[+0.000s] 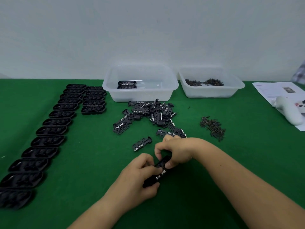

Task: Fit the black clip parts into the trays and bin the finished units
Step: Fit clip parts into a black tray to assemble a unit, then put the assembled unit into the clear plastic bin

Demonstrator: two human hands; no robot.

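Head view: both hands are holding one black tray low over the green table, left hand gripping its near end, right hand pinching the far end. Pressing the clip part evenly should be helping it seat.

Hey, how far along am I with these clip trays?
Barely started: two finished units lie in the left clear bin. Your left hand and right hand hold one tray with a clip part between them. Left: two rows of empty trays and a clip pile.
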